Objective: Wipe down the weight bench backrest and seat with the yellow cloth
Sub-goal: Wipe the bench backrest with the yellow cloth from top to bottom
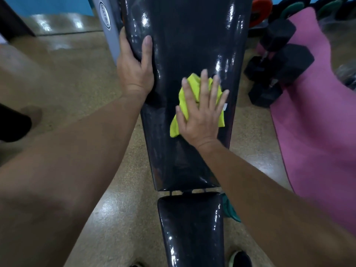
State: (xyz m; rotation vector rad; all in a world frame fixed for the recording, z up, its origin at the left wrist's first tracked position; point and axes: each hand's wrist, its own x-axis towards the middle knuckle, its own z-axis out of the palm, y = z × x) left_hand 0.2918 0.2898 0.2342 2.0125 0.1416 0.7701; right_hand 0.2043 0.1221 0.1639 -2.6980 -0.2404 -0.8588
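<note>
The cloth (pixel 192 105) was pressed flat against the backrest (pixel 188 45) under the right hand (pixel 200 114), whose fingers were spread and straight over the crumpled yellow fabric rather than curled round it. The pad was being held by its left edge with the left hand (pixel 134 66), the thumb laid on the shiny top face and the remaining fingers hidden behind the rim. The cloth sat in the middle stretch of the backrest, toward its right side. The backrest's long axis ran away from the person, widening upward in the view, while the seat (pixel 192 228) lay nearer, across a narrow gap at the pad's lower end. From the cloth, unwiped-looking surface extended both up the pad and down toward the seat, so strokes along that axis were judged to be called for. The right hand was plainly the nearer one for that. Dumbbells (pixel 277 62) and a pink mat (pixel 316 132) were seen on the floor to the right.
</note>
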